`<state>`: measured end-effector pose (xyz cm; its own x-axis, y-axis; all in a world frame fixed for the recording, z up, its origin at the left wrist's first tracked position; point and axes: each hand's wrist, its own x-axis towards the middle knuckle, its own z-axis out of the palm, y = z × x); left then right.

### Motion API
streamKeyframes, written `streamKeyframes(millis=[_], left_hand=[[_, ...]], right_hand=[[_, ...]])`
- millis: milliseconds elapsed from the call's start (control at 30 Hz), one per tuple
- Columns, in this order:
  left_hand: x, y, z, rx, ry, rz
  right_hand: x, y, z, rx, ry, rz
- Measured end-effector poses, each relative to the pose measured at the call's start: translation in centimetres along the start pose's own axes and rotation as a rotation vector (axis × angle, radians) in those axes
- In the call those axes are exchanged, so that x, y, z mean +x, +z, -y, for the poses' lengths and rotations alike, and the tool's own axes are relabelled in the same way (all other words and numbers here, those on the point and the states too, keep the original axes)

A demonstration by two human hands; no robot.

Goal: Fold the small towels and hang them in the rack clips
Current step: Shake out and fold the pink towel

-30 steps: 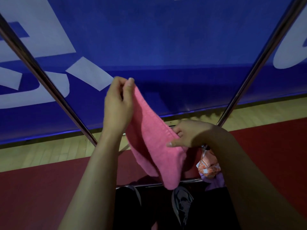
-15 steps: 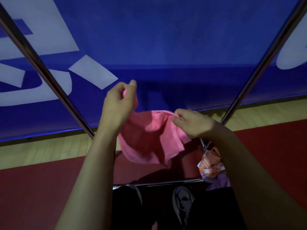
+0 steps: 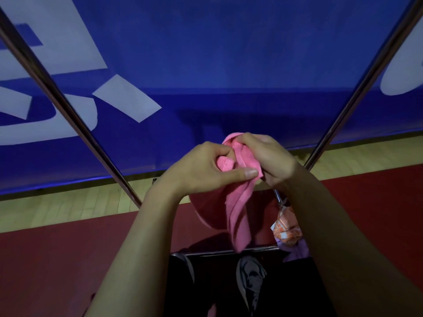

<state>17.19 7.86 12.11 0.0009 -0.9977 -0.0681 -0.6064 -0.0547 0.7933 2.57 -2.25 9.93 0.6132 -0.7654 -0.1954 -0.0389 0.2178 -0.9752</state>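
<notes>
Fingers on both hands are closed on the pink towel (image 3: pixel 238 209), pinching its top edge where the two hands meet in the middle of the head view. Left hand (image 3: pixel 206 170) has the thumb laid flat across the front of the cloth with the other fingers curled behind a bunched bit of it. Right hand (image 3: pixel 267 161) is wrapped over the top corner from the other side, knuckles up, basically touching the left one.

Rest of the towel hangs down from that grip in a narrow, loosely doubled-over strip, tip dangling just above a horizontal metal bar (image 3: pixel 229 250) low down. It isn't in any clip, just held in the air.

Two shiny rack poles slant up and out, one on the left (image 3: pixel 68 110) and one on the right (image 3: pixel 357 92). Behind them is a blue banner (image 3: pixel 229 53) with big white lettering. Below the right wrist hangs an orange-and-white patterned cloth (image 3: pixel 286 229). Floor is pale wood by the banner, then red (image 3: pixel 68 259) closer in.
</notes>
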Motion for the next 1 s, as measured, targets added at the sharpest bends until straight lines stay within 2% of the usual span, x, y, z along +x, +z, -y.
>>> streamKeyframes(millis=[167,300,400,467,567,667,767,1000], left_hand=[[0.3,0.6,-0.4,0.071,-0.023,-0.049],[0.6,0.4,-0.2,0.029,-0.042,-0.110],[0.6,-0.3,0.0,-0.018,-0.085,-0.203],[0.4,-0.8,0.1,-0.119,-0.124,-0.252],[0.1,-1.3,-0.1,-0.300,-0.172,-0.240],[0.1,-1.3,-0.5,-0.348,-0.196,-0.199],[0.0,-1.4,-0.6,-0.403,-0.232,-0.180],[0.7,-1.0,-0.1,-0.379,-0.271,-0.351]], right_hand=[[-0.2,0.4,0.1,0.085,0.056,-0.031],[-0.4,0.1,0.4,0.235,0.110,0.003],[-0.8,-0.3,0.8,0.334,0.043,0.115],[-1.2,-0.1,0.8,0.311,-0.036,0.198],[-1.5,0.2,0.7,0.264,-0.102,0.235],[-1.6,0.7,0.7,0.313,-0.120,0.189],[-1.6,1.2,0.8,0.243,-0.171,0.108],[-2.3,1.1,1.4,-0.228,-0.335,-0.268]])
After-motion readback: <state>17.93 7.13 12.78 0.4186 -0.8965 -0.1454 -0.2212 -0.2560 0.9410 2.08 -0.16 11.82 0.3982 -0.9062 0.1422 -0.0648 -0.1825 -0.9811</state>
